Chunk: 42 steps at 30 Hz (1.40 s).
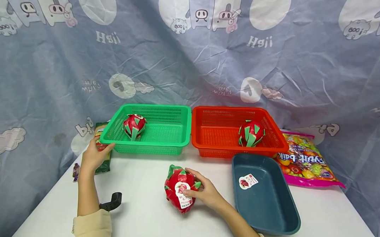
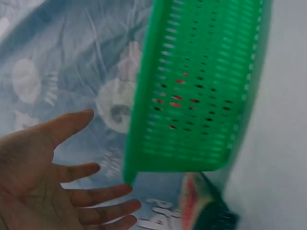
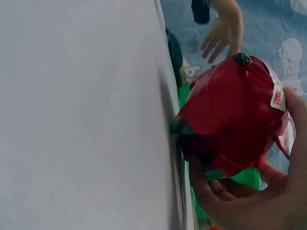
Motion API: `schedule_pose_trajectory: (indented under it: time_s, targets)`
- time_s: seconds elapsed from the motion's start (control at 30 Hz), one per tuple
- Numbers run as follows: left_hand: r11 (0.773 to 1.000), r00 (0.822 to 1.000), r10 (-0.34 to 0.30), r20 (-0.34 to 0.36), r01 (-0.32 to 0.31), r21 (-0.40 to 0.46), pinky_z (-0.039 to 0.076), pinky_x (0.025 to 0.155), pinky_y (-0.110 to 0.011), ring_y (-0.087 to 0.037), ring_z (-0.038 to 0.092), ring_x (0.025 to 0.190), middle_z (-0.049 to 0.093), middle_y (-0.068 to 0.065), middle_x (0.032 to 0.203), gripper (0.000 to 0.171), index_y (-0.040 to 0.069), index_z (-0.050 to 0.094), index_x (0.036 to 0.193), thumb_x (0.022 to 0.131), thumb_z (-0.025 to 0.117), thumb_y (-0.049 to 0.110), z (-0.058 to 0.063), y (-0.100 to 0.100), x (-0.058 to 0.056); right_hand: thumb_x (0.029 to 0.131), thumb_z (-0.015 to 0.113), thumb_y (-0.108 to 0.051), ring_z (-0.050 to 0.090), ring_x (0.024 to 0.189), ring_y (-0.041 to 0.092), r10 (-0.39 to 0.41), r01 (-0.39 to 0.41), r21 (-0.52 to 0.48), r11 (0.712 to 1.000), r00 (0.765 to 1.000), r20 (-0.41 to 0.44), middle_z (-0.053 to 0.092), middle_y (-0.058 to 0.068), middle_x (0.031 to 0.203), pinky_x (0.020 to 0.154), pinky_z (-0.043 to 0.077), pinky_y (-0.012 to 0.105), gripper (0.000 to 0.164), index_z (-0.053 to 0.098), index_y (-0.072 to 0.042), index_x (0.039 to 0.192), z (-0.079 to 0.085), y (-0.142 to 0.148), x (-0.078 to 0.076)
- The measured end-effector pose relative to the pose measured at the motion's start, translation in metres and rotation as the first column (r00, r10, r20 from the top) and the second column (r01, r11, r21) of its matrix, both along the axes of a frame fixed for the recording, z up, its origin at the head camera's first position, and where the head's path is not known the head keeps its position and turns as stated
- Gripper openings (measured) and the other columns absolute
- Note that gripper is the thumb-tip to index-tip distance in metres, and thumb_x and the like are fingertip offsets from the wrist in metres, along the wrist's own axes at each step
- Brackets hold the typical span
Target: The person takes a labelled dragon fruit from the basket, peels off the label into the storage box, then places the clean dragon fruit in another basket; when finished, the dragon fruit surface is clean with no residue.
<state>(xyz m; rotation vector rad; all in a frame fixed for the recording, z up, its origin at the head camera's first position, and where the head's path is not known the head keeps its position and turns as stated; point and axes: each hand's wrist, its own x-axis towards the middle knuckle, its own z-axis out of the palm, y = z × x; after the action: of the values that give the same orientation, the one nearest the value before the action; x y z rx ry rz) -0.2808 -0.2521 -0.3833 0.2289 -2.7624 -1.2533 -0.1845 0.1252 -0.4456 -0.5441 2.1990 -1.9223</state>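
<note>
Above the white table, my right hand (image 1: 207, 193) grips a red dragon fruit (image 1: 173, 190) with green leaf tips and a white label. In the right wrist view the fingers curl round the underside of the fruit (image 3: 230, 115). My left hand (image 1: 94, 156) is beside the front left corner of the green basket (image 1: 141, 149), its fingers spread and holding nothing. The left wrist view shows its fingertips (image 2: 125, 189) close to the basket's rim; whether they touch cannot be told. One dragon fruit (image 1: 134, 126) sits in the green basket, another (image 1: 252, 132) in the red basket (image 1: 236, 153).
A dark blue tray (image 1: 269, 203) holding a fruit sticker (image 1: 247, 181) stands before the red basket. A pink-edged candy bag (image 1: 306, 160) lies at the right. Beside the left hand are a green packet (image 1: 103, 167) and a small purple wrapper (image 1: 76, 172). Patterned cloth (image 1: 192, 69) hangs behind.
</note>
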Motion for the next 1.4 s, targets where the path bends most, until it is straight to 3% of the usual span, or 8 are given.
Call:
schedule_pose_trajectory:
  time_s: [0.13,0.27,0.4,0.5,0.63,0.9,1.23,1.4]
  targets:
    - [0.969,0.960,-0.244,-0.139,0.245,-0.008,0.034,0.093,-0.059,-0.048,0.036,0.122,0.036,-0.029,0.137,0.080,0.009,0.015,0.147,0.089,0.055,0.046,0.017,0.018,0.007,0.078,0.073,-0.013,0.057,0.100,0.025,-0.017,0.018,-0.029,0.999,1.000,0.012,0.047,0.015,0.129,0.078,0.051,0.031,0.073,0.035,-0.014,0.140,-0.011,0.007,-0.005]
    - [0.702,0.697,-0.683,-0.219,0.709,0.069,0.031,0.098,-0.057,-0.037,0.035,0.127,0.034,-0.014,0.142,0.080,0.020,0.021,0.146,0.083,0.070,0.023,0.021,0.055,0.012,0.077,0.075,-0.015,0.054,0.106,0.024,-0.073,0.073,-0.018,0.997,0.997,-0.016,0.049,0.012,0.128,0.088,0.046,0.036,0.068,0.040,-0.011,0.135,-0.014,0.010,-0.006]
    - [0.426,0.420,-0.898,-0.129,0.905,-0.021,0.028,0.102,-0.053,-0.021,0.026,0.134,0.025,0.004,0.148,0.099,0.026,0.019,0.147,0.070,0.081,0.027,0.006,0.106,0.018,0.078,0.074,-0.016,0.047,0.115,0.025,-0.141,0.142,0.014,0.990,0.989,-0.049,0.052,0.007,0.126,0.093,0.041,0.038,0.059,0.048,-0.013,0.131,-0.014,0.014,-0.004]
    - [0.313,0.306,-0.949,-0.069,0.941,-0.129,0.025,0.104,-0.052,-0.019,0.017,0.137,0.020,0.008,0.149,0.108,0.026,0.018,0.147,0.063,0.085,0.036,-0.011,0.142,0.019,0.081,0.071,-0.017,0.047,0.114,0.028,-0.179,0.180,0.025,0.983,0.983,-0.037,0.052,0.006,0.128,0.087,0.045,0.035,0.057,0.049,-0.013,0.133,-0.013,0.017,-0.003]
    - [0.234,0.227,-0.971,-0.070,0.966,-0.113,0.029,0.103,-0.047,-0.020,0.022,0.135,0.026,0.002,0.147,0.110,0.024,0.019,0.147,0.061,0.087,0.032,-0.030,0.166,0.007,0.083,0.069,-0.016,0.046,0.112,0.030,-0.200,0.201,0.038,0.979,0.980,-0.008,0.051,0.007,0.131,0.080,0.048,0.030,0.057,0.047,-0.010,0.135,-0.006,0.020,-0.001]
    - [0.190,0.197,-0.978,-0.070,0.977,0.097,0.034,0.101,-0.039,-0.016,0.033,0.128,0.034,0.001,0.144,0.097,0.012,0.027,0.145,0.067,0.083,0.023,-0.053,0.167,-0.013,0.082,0.071,-0.017,0.049,0.112,0.031,-0.247,0.247,0.046,0.968,0.969,-0.011,0.054,0.008,0.125,0.081,0.048,0.031,0.051,0.053,-0.009,0.129,-0.003,0.019,0.007]
    - [0.518,0.511,-0.852,-0.119,0.854,-0.042,0.046,0.087,-0.035,-0.014,0.047,0.111,0.047,-0.001,0.130,0.105,0.031,0.027,0.144,0.057,0.086,0.043,-0.055,0.166,0.002,0.080,0.071,-0.035,0.063,0.091,0.021,-0.431,0.446,0.138,0.884,0.894,-0.124,0.063,0.010,0.112,0.072,0.052,0.029,0.052,0.057,-0.012,0.124,-0.013,0.015,0.006]
    - [0.562,0.564,-0.822,-0.079,0.780,-0.277,0.048,0.082,-0.034,-0.013,0.049,0.106,0.047,0.002,0.121,0.115,0.033,0.023,0.145,0.050,0.077,0.067,-0.053,0.167,0.018,0.075,0.078,-0.020,0.058,0.103,0.023,-0.365,0.382,0.111,0.917,0.919,-0.151,0.059,0.008,0.118,0.085,0.049,0.033,0.058,0.054,-0.013,0.127,-0.013,0.017,0.010]
